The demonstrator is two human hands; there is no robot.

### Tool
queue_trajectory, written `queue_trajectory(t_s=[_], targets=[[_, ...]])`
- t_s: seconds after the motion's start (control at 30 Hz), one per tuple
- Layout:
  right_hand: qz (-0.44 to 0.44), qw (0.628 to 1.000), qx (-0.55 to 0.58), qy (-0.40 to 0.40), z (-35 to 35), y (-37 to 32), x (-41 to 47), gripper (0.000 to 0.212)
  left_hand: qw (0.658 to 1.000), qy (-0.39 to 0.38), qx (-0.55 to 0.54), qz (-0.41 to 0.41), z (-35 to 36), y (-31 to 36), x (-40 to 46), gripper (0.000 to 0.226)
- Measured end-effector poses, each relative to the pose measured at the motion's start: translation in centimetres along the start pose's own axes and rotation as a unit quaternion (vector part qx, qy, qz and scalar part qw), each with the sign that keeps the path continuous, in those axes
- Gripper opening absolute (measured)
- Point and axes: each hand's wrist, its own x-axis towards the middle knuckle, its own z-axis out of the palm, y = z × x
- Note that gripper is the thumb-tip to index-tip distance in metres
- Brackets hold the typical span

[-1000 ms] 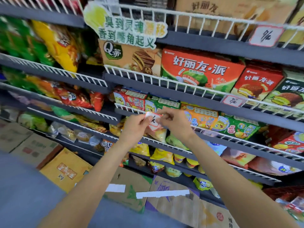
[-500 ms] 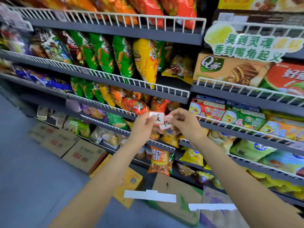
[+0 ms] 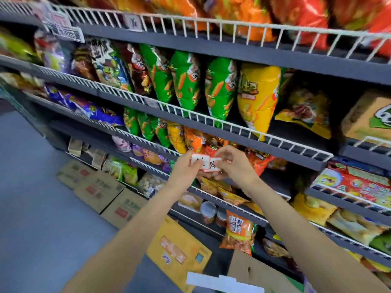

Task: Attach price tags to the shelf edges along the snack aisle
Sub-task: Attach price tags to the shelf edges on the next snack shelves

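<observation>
Both my hands are raised in front of the snack shelves, holding small white price tags with red borders. My left hand [image 3: 186,169] pinches one price tag [image 3: 200,160] with handwriting on it. My right hand [image 3: 234,163] pinches a second price tag [image 3: 214,164] that overlaps the first one's right side. The tags hover in front of the grey shelf edge with its white wire rail [image 3: 239,129], not touching it. Behind the hands hang orange and red snack bags [image 3: 194,140].
Green snack bags [image 3: 184,81] and a yellow bag [image 3: 257,98] fill the shelf above. A tag [image 3: 133,22] hangs on the top rail. Cardboard boxes [image 3: 99,191] line the grey floor at left, and a yellow box [image 3: 177,250] lies below my arms.
The view has swung left along the aisle, from the boxed cakes to the bagged chips. My hands stay together and have drawn two tags apart from the bunch.
</observation>
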Motion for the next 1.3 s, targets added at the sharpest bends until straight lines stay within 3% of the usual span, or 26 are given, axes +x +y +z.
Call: queue_trajectory(t_s=[0.27,0.43,0.6,0.67,0.7,0.87,1.0,1.17,1.3], targets=[[0.023,0.999,-0.027,-0.012,7.2,-2.1,7.5,0.016,0.987,-0.001,0.129,0.096,-8.9,-1.5,5.6,0.009],[0.064,0.996,-0.054,-0.005,13.9,-1.8,11.2,0.007,0.971,-0.078,0.199,0.104,-15.6,-5.2,10.0,0.008],[0.121,0.989,-0.044,0.070,20.8,-0.1,14.4,0.016,0.964,-0.145,0.209,0.078,-21.4,-10.2,14.8,0.018],[0.130,0.982,-0.066,0.123,22.7,0.8,15.5,0.013,0.968,-0.164,0.182,0.052,-22.6,-11.9,16.8,0.008],[0.132,0.977,-0.085,0.146,23.4,1.3,16.1,0.011,0.969,-0.169,0.174,0.041,-23.0,-12.7,17.9,0.004],[0.131,0.953,-0.184,0.202,24.9,4.4,19.2,0.017,0.970,-0.201,0.136,-0.002,-21.8,-16.1,22.9,0.042],[0.119,0.944,-0.202,0.231,25.5,6.6,21.9,0.016,0.968,-0.227,0.090,-0.060,-19.2,-19.4,26.6,0.057],[0.098,0.931,-0.238,0.258,25.8,9.3,24.6,0.014,0.972,-0.205,0.044,-0.102,-15.7,-21.4,29.1,0.049],[0.058,0.924,-0.283,0.252,25.6,10.7,26.4,0.014,0.978,-0.185,0.029,-0.091,-14.6,-22.4,30.1,0.051]])
